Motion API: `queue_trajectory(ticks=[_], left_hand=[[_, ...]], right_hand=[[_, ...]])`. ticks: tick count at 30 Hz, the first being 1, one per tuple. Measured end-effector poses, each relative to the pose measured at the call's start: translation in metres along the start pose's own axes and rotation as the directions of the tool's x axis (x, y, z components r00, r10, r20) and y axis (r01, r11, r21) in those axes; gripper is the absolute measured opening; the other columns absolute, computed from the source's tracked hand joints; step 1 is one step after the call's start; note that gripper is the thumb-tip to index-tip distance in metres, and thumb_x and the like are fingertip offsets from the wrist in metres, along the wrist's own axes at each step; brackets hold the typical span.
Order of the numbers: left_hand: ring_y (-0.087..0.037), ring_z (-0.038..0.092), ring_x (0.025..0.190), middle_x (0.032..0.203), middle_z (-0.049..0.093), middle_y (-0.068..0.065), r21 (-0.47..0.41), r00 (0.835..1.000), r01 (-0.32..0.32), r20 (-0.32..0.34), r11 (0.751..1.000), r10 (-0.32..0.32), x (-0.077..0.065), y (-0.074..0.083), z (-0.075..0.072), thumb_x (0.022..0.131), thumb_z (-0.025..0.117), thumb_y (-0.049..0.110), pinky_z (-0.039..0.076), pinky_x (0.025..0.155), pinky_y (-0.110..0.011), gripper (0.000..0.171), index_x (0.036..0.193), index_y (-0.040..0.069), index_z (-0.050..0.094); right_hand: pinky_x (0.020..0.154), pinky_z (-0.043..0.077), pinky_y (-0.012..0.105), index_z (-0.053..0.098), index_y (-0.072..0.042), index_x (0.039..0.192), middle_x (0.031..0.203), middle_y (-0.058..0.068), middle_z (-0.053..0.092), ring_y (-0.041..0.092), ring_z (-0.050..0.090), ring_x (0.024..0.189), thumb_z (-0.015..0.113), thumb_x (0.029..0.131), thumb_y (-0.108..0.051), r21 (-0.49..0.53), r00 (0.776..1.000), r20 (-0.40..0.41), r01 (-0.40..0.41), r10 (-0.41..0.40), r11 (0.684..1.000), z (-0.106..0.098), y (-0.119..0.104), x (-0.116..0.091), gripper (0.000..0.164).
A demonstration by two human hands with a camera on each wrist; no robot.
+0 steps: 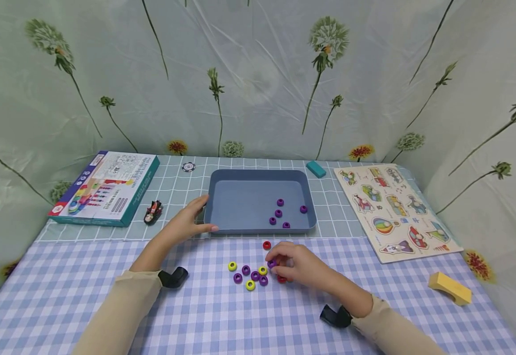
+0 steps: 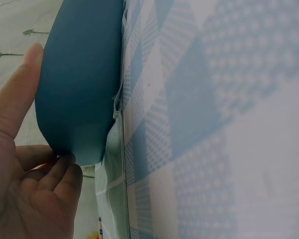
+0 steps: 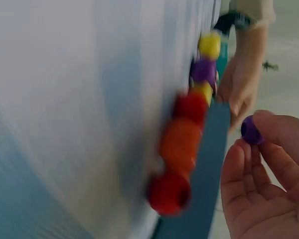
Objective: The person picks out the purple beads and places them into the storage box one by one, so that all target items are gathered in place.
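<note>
My right hand point(image 1: 301, 265) pinches a purple bead point(image 3: 251, 130) between thumb and fingertips, raised over the loose beads. Beneath and beside it lie red beads point(image 1: 267, 245), yellow beads point(image 1: 250, 285) and several purple beads point(image 1: 238, 278) on the checked cloth; an orange bead point(image 3: 180, 141) shows in the right wrist view. My left hand point(image 1: 187, 220) holds the blue-grey tray point(image 1: 240, 230) at its near left corner, thumb along the front rim and fingers at the left side. Several purple beads point(image 1: 278, 213) lie inside the tray, toward its right end.
At the back left lie a boxed toy set point(image 1: 107, 187), a small toy motorcycle point(image 1: 153, 212) and a round chip point(image 1: 189, 167). On the right are a teal block point(image 1: 316, 169), a wooden picture puzzle board point(image 1: 395, 212) and a yellow arched block point(image 1: 450, 288). Patterned fabric hangs behind.
</note>
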State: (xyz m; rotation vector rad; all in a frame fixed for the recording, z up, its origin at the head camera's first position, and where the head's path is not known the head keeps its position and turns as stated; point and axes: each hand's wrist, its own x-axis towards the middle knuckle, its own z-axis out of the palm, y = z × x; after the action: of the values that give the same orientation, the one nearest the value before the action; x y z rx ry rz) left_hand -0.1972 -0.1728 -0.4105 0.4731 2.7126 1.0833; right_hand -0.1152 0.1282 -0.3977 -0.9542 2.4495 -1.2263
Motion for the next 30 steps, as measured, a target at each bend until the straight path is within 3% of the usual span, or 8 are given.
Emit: queue_trajectory(ticks=[7, 13, 22, 30], left_hand=[[-0.031, 0.020, 0.119, 0.134, 0.015, -0.016, 0.005, 1.000, -0.001, -0.002, 1.000, 0.001, 0.000, 0.001, 0.000, 0.059, 0.061, 0.054, 0.024, 0.093, -0.042, 0.101, 0.132, 0.004, 0.014], [-0.031, 0.021, 0.119, 0.134, 0.014, -0.016, 0.005, 1.000, -0.008, -0.002, 1.000, 0.008, 0.000, 0.001, 0.000, 0.059, 0.061, 0.054, 0.024, 0.094, -0.042, 0.101, 0.132, 0.003, 0.014], [-0.031, 0.021, 0.119, 0.134, 0.015, -0.016, -0.002, 1.000, -0.007, 0.000, 1.000, 0.007, -0.002, 0.001, 0.001, 0.058, 0.060, 0.056, 0.025, 0.093, -0.041, 0.101, 0.132, 0.004, 0.014], [-0.030, 0.021, 0.119, 0.134, 0.014, -0.015, -0.006, 1.000, -0.001, -0.005, 1.000, 0.001, -0.002, 0.002, 0.000, 0.060, 0.062, 0.053, 0.025, 0.094, -0.041, 0.100, 0.132, 0.004, 0.014]], right_hand=[[0.070, 0.046, 0.022, 0.058, -0.006, 0.095, 0.091, -0.003, 0.053, 0.010, 0.051, 0.076, 0.060, 0.075, -0.009, 0.065, 0.980, -0.198, 0.021, -0.008, 0.998, -0.029, 0.009, 0.021, 0.021], [0.068, 0.046, 0.023, 0.057, -0.001, 0.095, 0.091, 0.008, 0.056, 0.015, 0.053, 0.077, 0.060, 0.075, -0.007, 0.122, 0.949, -0.303, -0.050, 0.085, 0.991, -0.047, 0.029, 0.041, 0.021], [0.066, 0.046, 0.026, 0.058, -0.004, 0.095, 0.090, 0.005, 0.056, 0.016, 0.052, 0.077, 0.059, 0.075, -0.005, -0.001, 0.930, -0.266, -0.263, 0.253, 0.965, -0.053, 0.050, 0.063, 0.020], [0.065, 0.045, 0.026, 0.059, -0.005, 0.091, 0.086, 0.005, 0.055, 0.016, 0.050, 0.076, 0.059, 0.074, -0.002, -0.097, 0.918, -0.224, -0.355, 0.328, 0.930, -0.051, 0.053, 0.069, 0.017]])
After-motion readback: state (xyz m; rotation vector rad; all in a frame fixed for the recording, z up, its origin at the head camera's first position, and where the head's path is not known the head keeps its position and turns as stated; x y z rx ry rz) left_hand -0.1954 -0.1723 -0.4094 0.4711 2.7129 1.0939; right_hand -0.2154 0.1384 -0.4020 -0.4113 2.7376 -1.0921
